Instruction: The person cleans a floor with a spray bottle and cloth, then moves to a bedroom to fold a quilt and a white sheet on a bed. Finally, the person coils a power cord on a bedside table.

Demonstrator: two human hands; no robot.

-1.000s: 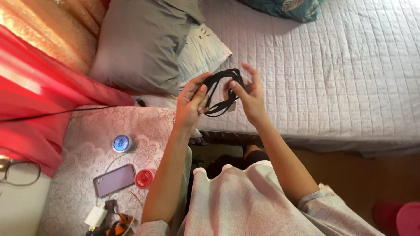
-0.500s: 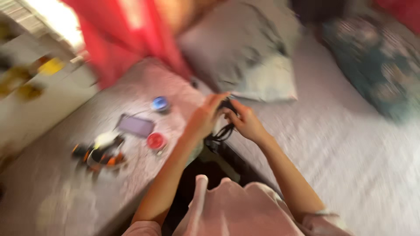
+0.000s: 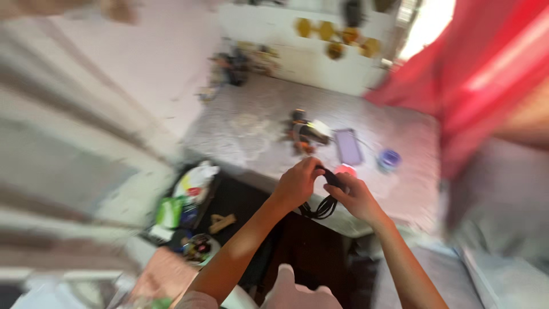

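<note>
The head view is blurred by motion. My left hand (image 3: 297, 184) and my right hand (image 3: 357, 197) are close together, both gripping a coiled black cord (image 3: 326, 205) whose loops hang below my fingers. The hands are over the near edge of a lace-covered table (image 3: 257, 149). Just beyond my fingers on the table sit a small red round tin (image 3: 345, 169), a phone (image 3: 347, 146) and a blue round tin (image 3: 389, 159).
A jumble of orange and black items (image 3: 303, 133) lies mid-table. A red curtain (image 3: 486, 74) hangs at the right. A white cabinet (image 3: 309, 51) stands behind the table. Bags and small items (image 3: 189, 200) lie on the dark floor to the left.
The view has swung from the bed to the lace-covered table and floor. My hands stay together on the black cord, now in front of the table instead of above the bed.
</note>
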